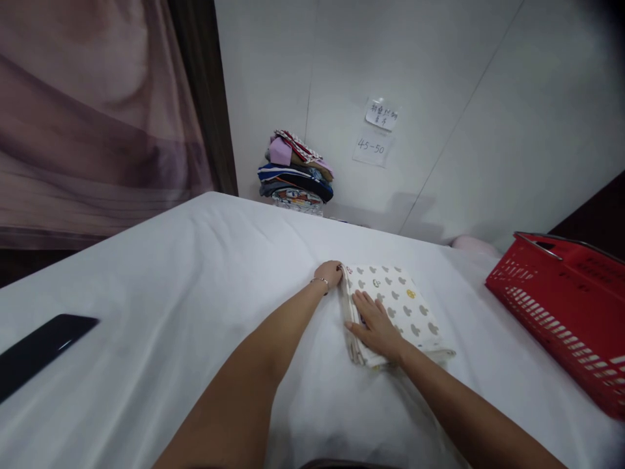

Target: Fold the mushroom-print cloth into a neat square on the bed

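A folded white cloth [396, 301] printed with grey mouse-head shapes and a few yellow ones lies on the white-covered bed. At its far left corner, the fingers of my left hand [330, 272] are closed on the folded edge; a thin bracelet circles that wrist. My right hand [377, 327] rests flat on top of the cloth near its left side, fingers stretched out and thumb over the near left edge. Several layers show along the left fold.
A red plastic basket [566, 306] with a metal handle stands at the right. To the left lies a dark flat object [43, 348]. Beyond the far edge is a stack of folded clothes [295, 172] by the wall, under paper notes [372, 148]. A pinkish curtain [97, 124] hangs at left.
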A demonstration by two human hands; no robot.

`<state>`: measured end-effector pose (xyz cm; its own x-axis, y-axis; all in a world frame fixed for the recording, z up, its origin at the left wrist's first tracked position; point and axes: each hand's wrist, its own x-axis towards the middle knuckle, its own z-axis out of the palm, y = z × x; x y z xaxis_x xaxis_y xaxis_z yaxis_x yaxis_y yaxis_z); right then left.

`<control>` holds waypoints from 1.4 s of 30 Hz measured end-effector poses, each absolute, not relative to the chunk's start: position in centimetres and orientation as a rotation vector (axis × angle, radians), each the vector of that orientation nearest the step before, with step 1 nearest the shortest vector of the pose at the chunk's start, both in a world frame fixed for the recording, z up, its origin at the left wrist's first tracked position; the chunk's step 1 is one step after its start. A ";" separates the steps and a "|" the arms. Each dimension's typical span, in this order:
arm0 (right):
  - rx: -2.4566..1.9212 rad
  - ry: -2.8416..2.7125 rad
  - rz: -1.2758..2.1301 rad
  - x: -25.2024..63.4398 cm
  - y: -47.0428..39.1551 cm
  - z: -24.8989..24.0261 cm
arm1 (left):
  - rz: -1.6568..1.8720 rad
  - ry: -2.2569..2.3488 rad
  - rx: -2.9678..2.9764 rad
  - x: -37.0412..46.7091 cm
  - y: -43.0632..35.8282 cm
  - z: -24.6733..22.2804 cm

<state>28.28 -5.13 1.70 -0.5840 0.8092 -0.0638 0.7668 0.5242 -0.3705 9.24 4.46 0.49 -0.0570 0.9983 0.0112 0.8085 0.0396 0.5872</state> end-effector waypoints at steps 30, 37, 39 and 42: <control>-1.371 -2.743 0.356 28.1 -8.4 4.0 | 0.502 1.793 1.461 8.7 1.0 2.2; -1.195 -2.913 0.187 29.2 -11.6 2.7 | 0.450 1.777 1.432 9.8 -1.2 3.0; -1.191 -2.900 0.160 29.4 -11.7 2.5 | 0.441 1.778 1.440 10.2 -1.5 3.0; -1.195 -2.842 0.115 29.7 -11.9 2.3 | 0.434 1.786 1.466 10.8 -1.7 2.7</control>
<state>29.65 -11.92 2.32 -0.6986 0.7152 0.0233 0.7110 0.6974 -0.0905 10.76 -1.73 2.71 -0.0408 0.9383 -0.3435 0.6756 0.2792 0.6824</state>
